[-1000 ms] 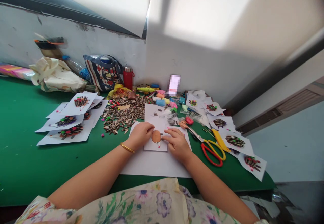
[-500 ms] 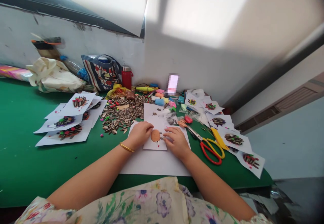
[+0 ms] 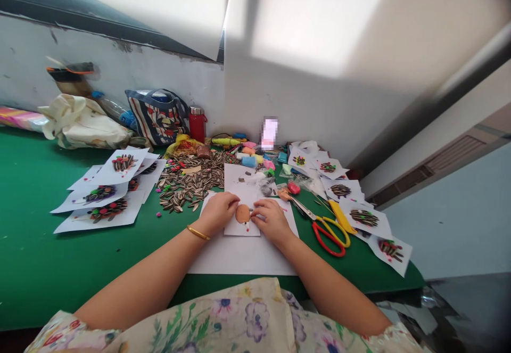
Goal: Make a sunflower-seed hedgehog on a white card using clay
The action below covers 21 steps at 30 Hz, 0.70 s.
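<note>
A small white card (image 3: 249,229) lies on larger white paper (image 3: 239,260) in front of me. On the card sits a flat orange clay shape (image 3: 242,213) with a small red dot and dark dots below it. My left hand (image 3: 220,209) rests at the card's left side, its fingers curled together; whatever they may hold is hidden. At the right of the orange shape, my right hand (image 3: 272,219) has its thumb and fingertips close together around a small dark seed beside the clay.
Sunflower seeds (image 3: 199,180) are heaped behind the left hand. Scissors (image 3: 329,230) with red and yellow handles lie at the right. Decorated cards (image 3: 120,212) stand stacked at the left, more cards (image 3: 369,219) at the right. A red bottle (image 3: 197,125) is at the back.
My right hand has moved slightly left, its fingertips now closer to the orange shape and drawn closer together. My left hand has barely moved. The whole view has shifted a little.
</note>
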Motion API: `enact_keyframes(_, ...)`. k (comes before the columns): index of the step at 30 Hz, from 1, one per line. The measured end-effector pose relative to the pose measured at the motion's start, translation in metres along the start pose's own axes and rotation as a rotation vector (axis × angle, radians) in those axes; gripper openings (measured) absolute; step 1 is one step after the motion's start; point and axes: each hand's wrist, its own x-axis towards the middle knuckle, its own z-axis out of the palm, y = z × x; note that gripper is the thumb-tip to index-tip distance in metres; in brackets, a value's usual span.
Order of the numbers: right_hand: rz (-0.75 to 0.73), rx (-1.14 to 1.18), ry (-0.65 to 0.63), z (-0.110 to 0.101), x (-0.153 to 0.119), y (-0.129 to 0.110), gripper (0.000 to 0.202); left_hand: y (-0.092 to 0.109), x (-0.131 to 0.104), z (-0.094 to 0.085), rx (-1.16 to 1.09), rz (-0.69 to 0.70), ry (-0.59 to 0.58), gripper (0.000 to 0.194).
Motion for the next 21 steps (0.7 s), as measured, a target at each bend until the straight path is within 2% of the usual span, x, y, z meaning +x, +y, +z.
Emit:
enact_keyframes(6,-0.060,-0.027,0.056,-0.007,-0.008,0.000,0.014,0.000,0.000,0.000,-0.002,0.003,0.001,0.024)
enact_keyframes(14,-0.142,-0.140,0.004,-0.007,-0.012,-0.002,0.024,0.000,0.000,0.001,0.003,0.006,-0.002,0.023)
enact_keyframes(21,-0.173,-0.183,0.029,-0.014,-0.018,-0.003,0.030,-0.001,0.000,0.001,-0.002,0.008,-0.002,0.023)
